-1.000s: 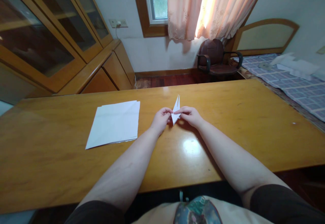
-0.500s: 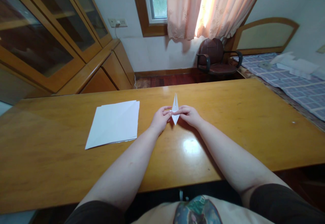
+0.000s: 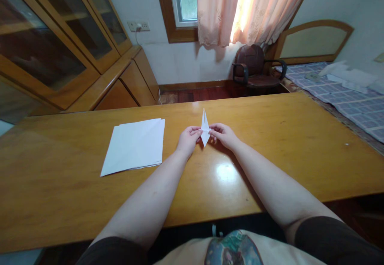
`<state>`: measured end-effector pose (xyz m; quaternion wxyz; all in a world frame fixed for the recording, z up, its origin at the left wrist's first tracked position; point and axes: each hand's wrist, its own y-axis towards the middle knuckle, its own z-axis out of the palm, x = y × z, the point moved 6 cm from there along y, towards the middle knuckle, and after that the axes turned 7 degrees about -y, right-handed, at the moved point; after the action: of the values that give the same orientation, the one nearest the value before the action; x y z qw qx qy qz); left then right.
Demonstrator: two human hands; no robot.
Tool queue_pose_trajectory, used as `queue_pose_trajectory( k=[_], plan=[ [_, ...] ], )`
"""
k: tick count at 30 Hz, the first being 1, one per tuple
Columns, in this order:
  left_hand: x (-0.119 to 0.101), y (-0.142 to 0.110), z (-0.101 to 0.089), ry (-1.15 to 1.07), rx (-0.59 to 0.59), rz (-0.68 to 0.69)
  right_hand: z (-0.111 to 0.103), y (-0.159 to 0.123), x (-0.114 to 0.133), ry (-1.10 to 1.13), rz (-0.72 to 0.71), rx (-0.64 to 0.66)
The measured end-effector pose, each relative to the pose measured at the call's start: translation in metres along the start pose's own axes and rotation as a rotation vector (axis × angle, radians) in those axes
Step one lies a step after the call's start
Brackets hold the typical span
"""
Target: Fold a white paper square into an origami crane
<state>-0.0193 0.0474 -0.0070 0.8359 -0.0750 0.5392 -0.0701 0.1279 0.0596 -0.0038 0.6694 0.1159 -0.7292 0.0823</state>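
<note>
A small folded white paper [image 3: 205,135] is held between my hands above the table, one pointed end toward me and two narrow points facing away. My left hand [image 3: 189,138] pinches its left edge between thumb and fingers. On the opposite edge, my right hand [image 3: 223,135] grips it the same way, thumb on top. The fingers beneath the paper are partly hidden. To the left of my hands lies a stack of white paper sheets [image 3: 135,145].
The wooden table [image 3: 270,149] spans the view. Beyond it are a brown armchair [image 3: 255,67] and a pink curtain [image 3: 220,13]. A glass-doored cabinet [image 3: 75,49] stands at left, a bed [image 3: 351,93] at right.
The folded paper has shifted slightly left. My right thumb, earlier lying across its middle, has drawn back to the right edge. The stack of sheets has not moved.
</note>
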Motion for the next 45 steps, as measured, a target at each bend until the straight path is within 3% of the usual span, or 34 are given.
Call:
queue_pose_trajectory(
  k=[16,24,36,42,45],
  plan=[
    [0.001,-0.001,0.000,0.028,0.001,-0.041,-0.008,0.001,0.003,0.124,0.066,-0.093],
    [0.001,-0.003,0.004,0.005,0.022,-0.058,-0.008,-0.002,0.002,-0.137,0.106,-0.081],
    [0.002,-0.007,0.006,0.038,0.064,-0.117,-0.010,-0.005,0.006,-0.152,0.049,-0.117],
    [0.006,-0.003,0.004,0.064,0.091,-0.096,-0.001,-0.007,0.006,-0.171,0.096,-0.020],
    [0.008,0.000,0.001,0.037,0.074,-0.098,-0.003,-0.007,0.006,-0.197,0.105,-0.034]
  ],
)
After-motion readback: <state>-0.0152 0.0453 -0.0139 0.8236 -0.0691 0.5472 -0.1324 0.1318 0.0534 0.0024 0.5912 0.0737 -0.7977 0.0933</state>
